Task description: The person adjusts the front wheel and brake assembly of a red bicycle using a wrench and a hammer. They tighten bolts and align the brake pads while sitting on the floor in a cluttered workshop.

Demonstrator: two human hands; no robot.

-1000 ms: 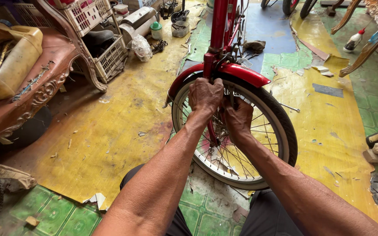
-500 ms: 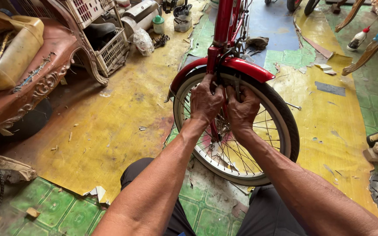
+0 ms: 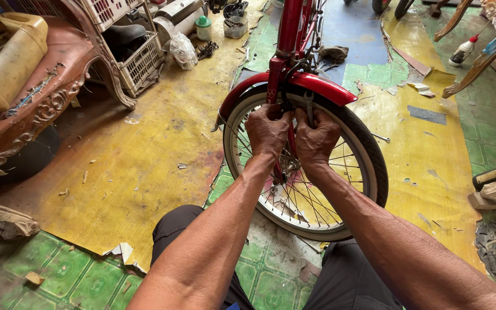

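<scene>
Red mudguard [image 3: 322, 86] arches over the bicycle wheel [image 3: 308, 172] at centre; left hand [image 3: 268, 129] clenches the fork, right hand [image 3: 316, 138] grasps a small spanner [image 3: 309, 106], likely tightening the brake fitting; next calls for steady turning

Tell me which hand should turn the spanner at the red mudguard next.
Right, probably. The right hand already holds the spanner, whose head stands up against the red mudguard above the wheel. The left hand grips beside the fork and seems better placed to steady it.
</scene>
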